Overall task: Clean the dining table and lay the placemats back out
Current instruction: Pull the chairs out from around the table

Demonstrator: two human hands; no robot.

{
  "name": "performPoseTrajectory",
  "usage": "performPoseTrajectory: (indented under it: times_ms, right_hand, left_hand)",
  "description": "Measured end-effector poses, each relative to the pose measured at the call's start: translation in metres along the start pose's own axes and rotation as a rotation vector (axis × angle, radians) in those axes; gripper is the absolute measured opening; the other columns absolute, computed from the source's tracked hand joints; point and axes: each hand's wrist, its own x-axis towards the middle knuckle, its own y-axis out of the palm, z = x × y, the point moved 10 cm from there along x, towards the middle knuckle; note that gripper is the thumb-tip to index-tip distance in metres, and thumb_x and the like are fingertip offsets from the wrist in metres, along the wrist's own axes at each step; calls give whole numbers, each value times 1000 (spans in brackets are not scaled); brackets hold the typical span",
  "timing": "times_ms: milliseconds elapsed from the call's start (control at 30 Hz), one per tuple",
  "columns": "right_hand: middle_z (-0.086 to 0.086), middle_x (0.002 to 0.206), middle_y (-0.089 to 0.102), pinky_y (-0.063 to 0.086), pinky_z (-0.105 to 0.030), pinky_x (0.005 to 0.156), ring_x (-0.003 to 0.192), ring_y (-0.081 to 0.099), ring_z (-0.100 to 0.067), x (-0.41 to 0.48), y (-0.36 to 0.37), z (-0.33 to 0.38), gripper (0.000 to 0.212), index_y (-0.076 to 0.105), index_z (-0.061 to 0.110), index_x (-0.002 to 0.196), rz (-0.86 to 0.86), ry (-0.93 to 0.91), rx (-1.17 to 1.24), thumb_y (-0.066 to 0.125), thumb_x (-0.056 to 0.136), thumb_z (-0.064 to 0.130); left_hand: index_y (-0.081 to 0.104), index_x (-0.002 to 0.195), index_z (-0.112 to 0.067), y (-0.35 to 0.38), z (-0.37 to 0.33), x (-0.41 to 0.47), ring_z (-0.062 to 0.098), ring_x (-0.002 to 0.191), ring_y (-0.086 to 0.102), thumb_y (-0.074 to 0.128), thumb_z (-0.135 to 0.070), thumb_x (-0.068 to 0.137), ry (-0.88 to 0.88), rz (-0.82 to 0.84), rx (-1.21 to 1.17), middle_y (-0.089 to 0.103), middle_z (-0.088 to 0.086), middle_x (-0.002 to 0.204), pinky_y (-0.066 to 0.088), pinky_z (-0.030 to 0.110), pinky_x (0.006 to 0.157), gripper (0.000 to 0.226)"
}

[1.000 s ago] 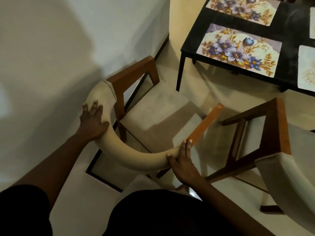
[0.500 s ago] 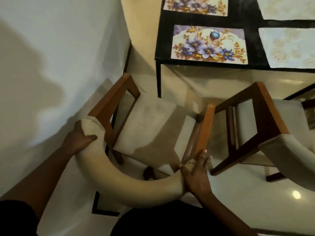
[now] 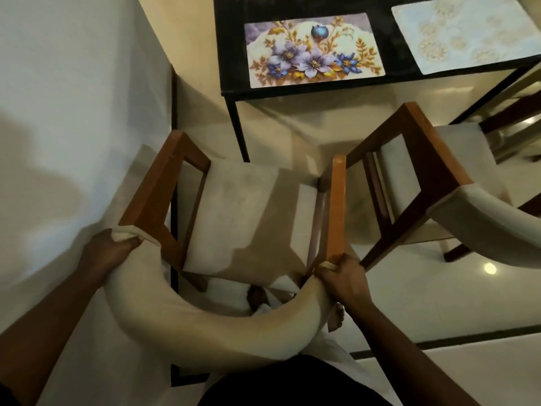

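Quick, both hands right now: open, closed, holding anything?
Left hand: closed, gripping the left end of the chair's padded backrest.
Right hand: closed, gripping the backrest's right end.

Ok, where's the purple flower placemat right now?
The flower placemat lies top centre in the head view, on the black dining table by its near-left corner, left of the pale placemat.

Black dining table with floral placemat flat beside pale patterned placemat
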Motion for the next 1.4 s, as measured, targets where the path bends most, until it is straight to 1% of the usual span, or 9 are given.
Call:
performPoseTrajectory:
  times_ms: [167,367,567,700,800,1000,1133,1233,1400]
  right_hand:
    - [-2,102,63,43,-21,57,76,55,-5,10,-16,-4,47,60,14,115,0,-5,-52,82,81,38]
    - [-5,103,66,60,-40,79,90,66,-25,33,-61,-14,46,64,14,115,-58,-5,-72,82,80,38]
    - [-4,100,64,61,-43,81,91,66,-26,64,-112,-25,44,64,11,113,-59,-24,-73,82,80,33]
    - [-3,99,59,52,-35,73,89,61,-23,83,-130,-26,37,57,16,107,-45,-36,-83,81,83,32]
    - [-5,104,62,57,-39,77,90,63,-24,99,-150,-29,38,54,20,104,-60,-59,-96,81,82,33]
    - [-5,111,62,60,-48,92,107,68,-32,125,-196,-31,58,58,14,130,-68,-100,-119,83,82,34]
    - [-10,122,65,59,-55,95,113,67,-35,143,-223,-36,67,54,17,138,-112,-81,-87,83,81,34]
    - [-11,124,66,58,-51,94,113,67,-35,150,-238,-34,62,55,16,136,-158,-104,-80,84,82,30]
    - [-9,118,67,57,-49,90,109,68,-33,158,-248,-29,55,59,17,128,-181,-124,-97,85,81,27]
  left_hand:
    - [68,131,-8,6,-9,-18,47,115,65,83,-44,87,8,-35,17,67,26,132,53,56,100,58]
    - [61,140,-1,34,-29,-42,50,124,60,83,-39,89,3,-30,-2,62,30,140,50,56,105,67]
    - [64,138,-6,70,-60,-68,47,122,62,85,-41,85,-9,-25,-65,65,26,138,51,55,105,66]
    - [63,140,-7,83,-73,-81,48,124,61,87,-43,83,-32,-28,-98,63,26,140,51,55,105,71]
    - [63,138,-6,99,-83,-90,48,121,62,84,-39,87,-43,-38,-104,64,26,138,53,54,102,64]
    - [66,133,-8,133,-112,-109,43,114,64,83,-38,88,-51,-1,-132,68,23,132,55,53,97,57]
    - [65,131,-5,155,-137,-107,35,98,62,82,-31,89,-26,81,-109,69,22,125,55,43,77,52]
    - [65,130,-7,161,-153,-108,36,98,64,83,-35,87,-11,105,-57,69,20,122,58,40,69,55]
    - [61,135,-6,164,-159,-113,41,107,66,83,-40,86,-28,100,-34,67,20,127,64,51,78,64]
